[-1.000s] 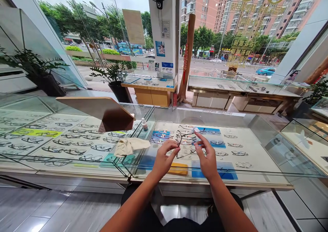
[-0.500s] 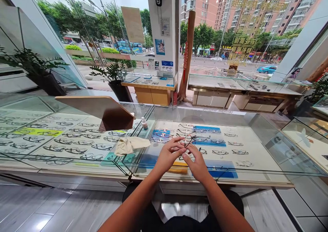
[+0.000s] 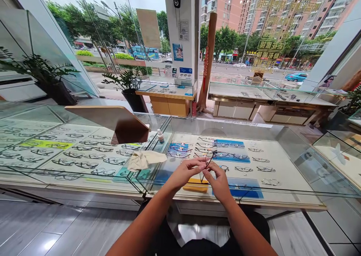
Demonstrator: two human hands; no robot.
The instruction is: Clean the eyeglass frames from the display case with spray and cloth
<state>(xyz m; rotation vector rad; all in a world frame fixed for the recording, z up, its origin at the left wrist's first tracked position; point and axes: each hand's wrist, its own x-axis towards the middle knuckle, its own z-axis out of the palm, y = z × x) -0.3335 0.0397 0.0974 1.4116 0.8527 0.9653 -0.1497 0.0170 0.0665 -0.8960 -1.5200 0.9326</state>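
Note:
A pair of thin dark-framed eyeglasses is held up between my two hands, above the glass display case. My left hand grips the frame from the left, thumb and fingers pinched at its middle. From the right, my right hand pinches the same eyeglasses, its fingertips close to the left ones. My fingers hide part of the frame. To the left of my hands a crumpled cream cloth lies on the glass top. Under the glass, below my hands, is a yellow-orange case or block.
A tilted wooden-backed mirror or stand rests on the counter at left. Beside it is a small white-capped bottle. Several rows of eyeglasses lie inside the glass case. Potted plants and more display counters stand beyond.
The eyeglasses have turned in my fingers, and one part now points lower between my hands. My left fingers have closed in more. The view has shifted slightly.

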